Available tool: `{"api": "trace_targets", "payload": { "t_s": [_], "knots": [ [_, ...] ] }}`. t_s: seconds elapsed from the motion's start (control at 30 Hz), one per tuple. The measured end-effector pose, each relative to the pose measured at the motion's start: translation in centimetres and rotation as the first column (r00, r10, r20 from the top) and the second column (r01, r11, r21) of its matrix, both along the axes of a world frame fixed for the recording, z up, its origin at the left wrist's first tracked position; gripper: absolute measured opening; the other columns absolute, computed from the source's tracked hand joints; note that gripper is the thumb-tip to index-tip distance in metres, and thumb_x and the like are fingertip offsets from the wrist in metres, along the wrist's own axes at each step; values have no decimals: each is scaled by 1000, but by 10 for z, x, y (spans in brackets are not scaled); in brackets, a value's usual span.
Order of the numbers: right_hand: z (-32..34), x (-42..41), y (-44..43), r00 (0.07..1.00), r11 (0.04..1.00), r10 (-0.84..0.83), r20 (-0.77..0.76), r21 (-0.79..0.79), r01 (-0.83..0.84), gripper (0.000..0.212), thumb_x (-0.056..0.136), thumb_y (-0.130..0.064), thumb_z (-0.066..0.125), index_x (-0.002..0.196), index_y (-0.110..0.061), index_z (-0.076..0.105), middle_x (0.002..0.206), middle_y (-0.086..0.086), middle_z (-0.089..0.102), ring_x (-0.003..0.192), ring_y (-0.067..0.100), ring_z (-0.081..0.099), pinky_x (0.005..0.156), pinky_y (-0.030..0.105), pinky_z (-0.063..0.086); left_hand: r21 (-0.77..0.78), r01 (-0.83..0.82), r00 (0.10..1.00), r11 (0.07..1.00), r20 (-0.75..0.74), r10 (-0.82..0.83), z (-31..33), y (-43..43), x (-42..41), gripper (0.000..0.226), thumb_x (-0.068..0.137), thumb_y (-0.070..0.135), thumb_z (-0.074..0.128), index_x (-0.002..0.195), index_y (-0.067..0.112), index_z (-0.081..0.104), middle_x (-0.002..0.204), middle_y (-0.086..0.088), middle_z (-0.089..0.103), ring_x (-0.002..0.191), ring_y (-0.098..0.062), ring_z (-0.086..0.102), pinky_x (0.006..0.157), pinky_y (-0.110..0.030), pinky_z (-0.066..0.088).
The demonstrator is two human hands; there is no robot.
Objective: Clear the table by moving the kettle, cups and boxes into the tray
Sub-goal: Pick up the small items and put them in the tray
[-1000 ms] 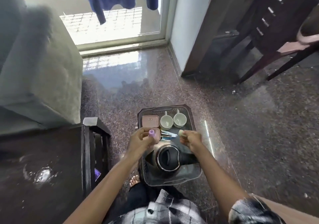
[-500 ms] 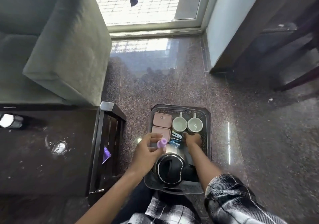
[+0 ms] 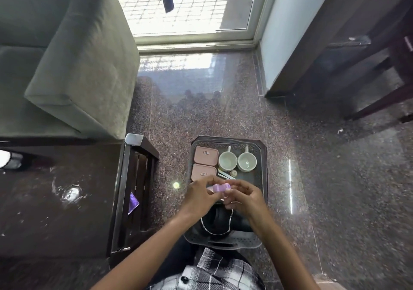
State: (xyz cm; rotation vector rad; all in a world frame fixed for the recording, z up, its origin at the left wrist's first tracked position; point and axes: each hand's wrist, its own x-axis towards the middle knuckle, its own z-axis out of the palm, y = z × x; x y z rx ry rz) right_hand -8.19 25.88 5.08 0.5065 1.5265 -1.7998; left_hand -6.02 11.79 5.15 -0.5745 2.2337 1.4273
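A grey tray (image 3: 263,166) rests on the floor in front of me. In it lie two pink boxes (image 3: 205,156), one behind the other, two pale cups (image 3: 227,161) side by side, a small round cap (image 3: 233,173) and the black kettle (image 3: 220,219) at the near end. Above the tray's middle, my left hand (image 3: 201,197) and my right hand (image 3: 244,198) meet on a small purple object (image 3: 220,188). Both hands pinch it. The hands hide part of the kettle.
A dark glossy table (image 3: 55,200) with a slatted side stands at the left, and a white object (image 3: 9,160) lies on its far left edge. A grey sofa (image 3: 73,66) is behind it. Dark chair legs (image 3: 380,101) stand at the right on the speckled floor.
My right hand has come back from beside the cups to join my left hand on the purple object. A small cap now lies by the cups. The camera view has shifted.
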Motion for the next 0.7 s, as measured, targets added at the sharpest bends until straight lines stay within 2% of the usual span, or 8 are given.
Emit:
{"api": "trace_targets", "payload": {
  "t_s": [0.07,0.13,0.23,0.3,0.37,0.47,0.6,0.7],
  "knots": [
    [-2,1,3,998,996,-33,-59,77,38,7,81,4,64,85,-2,65,61,7,64,48,11,58,48,17,50,-44,55,998,998,-17,-56,0,4,-1,25,78,31,73,102,29,65,96,7,71,79,-10,68,67,-16,49],
    [-12,-3,9,995,988,-46,-93,143,59,5,80,2,66,80,-2,64,59,8,63,46,11,57,45,17,49,-7,51,998,999,-21,-51,1,8,-1,44,81,22,69,123,24,56,116,0,66,84,-11,68,74,-17,51],
    [-53,-20,24,986,918,40,-164,396,29,13,78,-2,69,71,-8,61,60,8,59,53,19,54,48,25,49,57,28,1000,998,-3,-28,4,8,-1,46,87,14,60,130,23,49,126,1,59,83,-10,66,75,-9,46],
    [-89,-30,33,956,772,254,-149,626,-108,11,75,-11,71,70,-9,61,65,7,61,62,22,56,59,33,48,87,24,1000,996,11,-25,3,5,0,33,89,13,57,119,25,57,120,5,63,82,-8,63,82,-18,50],
    [-117,-34,37,872,572,489,-20,762,-304,14,76,-20,68,76,-8,63,75,11,65,72,25,60,65,32,46,116,15,999,993,31,-18,0,2,4,24,89,12,56,103,30,61,108,7,68,85,-11,64,89,-30,52],
    [-143,-34,33,779,444,619,102,772,-454,18,79,-26,65,84,-8,63,96,18,69,90,32,64,69,33,45,157,-40,998,987,52,32,-3,-4,10,25,90,9,55,95,32,62,99,9,69,87,-11,66,86,-28,53],
    [-155,-38,17,775,422,622,110,787,-450,20,81,-23,60,88,-5,64,101,21,68,94,33,64,72,33,48,140,-111,993,984,53,104,-3,-14,17,28,89,6,55,92,33,62,95,10,70,84,-13,67,73,-21,47],
    [-158,-41,6,782,430,613,111,784,-448,21,83,-18,59,94,-1,65,104,22,68,100,33,63,75,31,48,145,-154,987,977,64,146,-2,-19,22,30,89,5,54,91,34,62,95,9,70,85,-14,67,72,-20,45]
  ]
}}
